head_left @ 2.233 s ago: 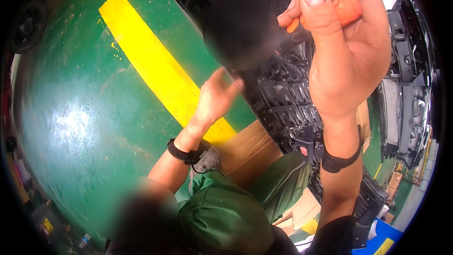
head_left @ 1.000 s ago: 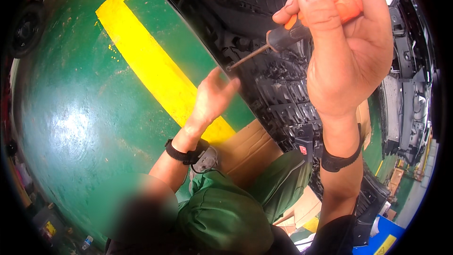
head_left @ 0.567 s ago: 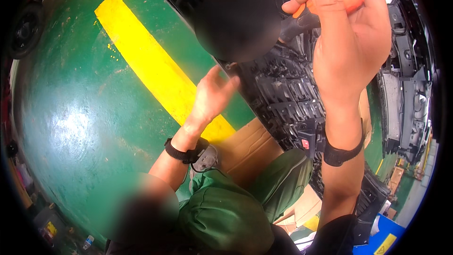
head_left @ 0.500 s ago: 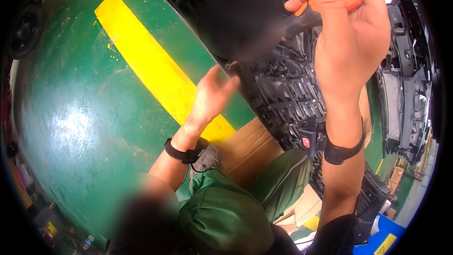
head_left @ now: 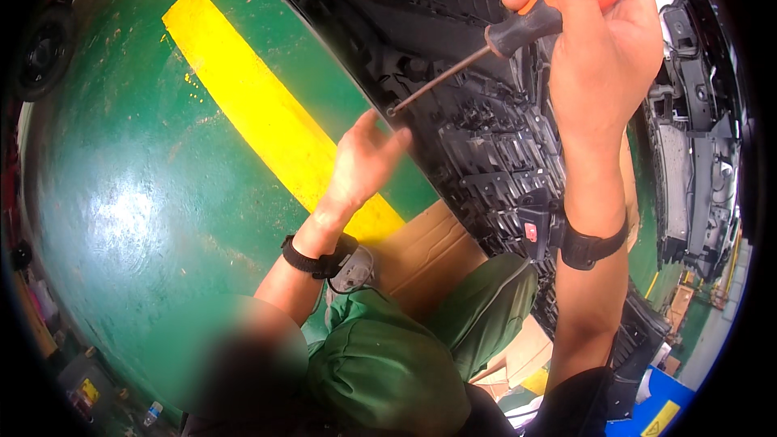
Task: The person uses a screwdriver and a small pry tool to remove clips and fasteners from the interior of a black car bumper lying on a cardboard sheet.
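Observation:
My right hand (head_left: 603,48) is wrapped around a screwdriver (head_left: 524,31) with a black and orange-red handle. Its long thin shaft slants down to the left, and its tip meets a small screw (head_left: 392,112) near the edge of a large black plastic panel (head_left: 405,57). Just below that tip, my left hand (head_left: 364,158) grips the panel's edge; the thumb lies over the near face, while the other fingertips are partly hidden. Both wrists wear black bands.
Green floor with a wide yellow line (head_left: 267,129) spreads to the left. Cardboard (head_left: 425,255) lies under my green-trousered legs. Black vehicle parts (head_left: 684,154) stand at the right, and a dark wheel (head_left: 44,53) is at the far left. A blue box (head_left: 660,405) sits at the lower right.
The dark blur over the panel has gone, showing the screwdriver's shaft and its tip at the screw. My right hand has shifted and turned slightly. My left hand stays put.

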Motion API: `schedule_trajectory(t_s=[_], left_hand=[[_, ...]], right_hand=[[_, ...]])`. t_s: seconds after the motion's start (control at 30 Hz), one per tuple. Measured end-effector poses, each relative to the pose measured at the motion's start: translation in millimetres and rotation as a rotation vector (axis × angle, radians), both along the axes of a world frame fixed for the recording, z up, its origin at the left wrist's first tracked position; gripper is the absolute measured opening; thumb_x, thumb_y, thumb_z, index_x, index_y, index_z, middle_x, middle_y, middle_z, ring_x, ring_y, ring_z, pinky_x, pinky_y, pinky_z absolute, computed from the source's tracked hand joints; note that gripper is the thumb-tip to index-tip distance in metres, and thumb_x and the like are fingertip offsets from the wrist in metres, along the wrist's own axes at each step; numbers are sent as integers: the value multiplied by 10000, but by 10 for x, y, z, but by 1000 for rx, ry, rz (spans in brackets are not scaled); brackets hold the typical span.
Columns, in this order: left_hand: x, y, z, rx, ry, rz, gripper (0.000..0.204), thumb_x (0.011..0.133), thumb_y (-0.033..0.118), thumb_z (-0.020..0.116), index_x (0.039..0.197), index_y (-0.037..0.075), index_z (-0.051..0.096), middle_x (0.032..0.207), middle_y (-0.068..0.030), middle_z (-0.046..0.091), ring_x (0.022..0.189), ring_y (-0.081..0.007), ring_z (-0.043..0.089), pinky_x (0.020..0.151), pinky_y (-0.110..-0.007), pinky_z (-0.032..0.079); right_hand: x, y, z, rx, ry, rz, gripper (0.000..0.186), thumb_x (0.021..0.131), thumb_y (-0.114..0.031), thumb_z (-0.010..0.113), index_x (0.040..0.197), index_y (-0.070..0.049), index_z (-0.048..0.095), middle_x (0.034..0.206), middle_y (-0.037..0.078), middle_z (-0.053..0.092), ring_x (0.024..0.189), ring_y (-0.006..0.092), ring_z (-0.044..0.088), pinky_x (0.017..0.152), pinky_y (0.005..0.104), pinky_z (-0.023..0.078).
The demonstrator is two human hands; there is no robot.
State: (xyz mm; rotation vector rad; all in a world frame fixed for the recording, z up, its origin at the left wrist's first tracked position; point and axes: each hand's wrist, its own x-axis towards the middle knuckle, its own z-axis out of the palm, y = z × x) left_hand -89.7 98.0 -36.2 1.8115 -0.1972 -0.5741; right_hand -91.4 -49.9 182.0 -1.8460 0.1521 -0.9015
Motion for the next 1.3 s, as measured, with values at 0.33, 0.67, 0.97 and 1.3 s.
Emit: schedule_trajectory(t_s=[0.33,0.67,0.97,1.3], left_hand=[[-3,2,25,12,9,-2,420,929,376,792,956,-1,610,731,-17,537,679,-107,472,609,-287,415],[14,-62,-55,43,-91,-48,405,928,277,704,1073,-92,621,815,-201,708,782,-318,714,764,-416,565],[-10,-174,-123,170,-232,75,309,906,199,668,963,-104,639,701,-221,643,646,-305,644,669,-406,526],[-139,-18,8,15,-254,63,285,910,241,669,925,-42,645,855,-258,705,788,-411,705,722,-468,553]], right_hand=[[90,-142,-91,-19,-31,-39,122,1055,-85,560,1130,-18,491,856,85,617,730,159,631,708,289,556],[-19,-62,52,324,269,791,131,1020,-132,603,984,-31,526,749,43,578,630,119,550,611,265,484],[180,-1,118,952,537,1135,260,983,-186,627,765,-55,575,584,-18,502,481,60,419,497,224,369],[313,564,-289,77,-329,119,156,927,-117,604,838,2,558,656,185,602,631,387,638,567,459,511]])
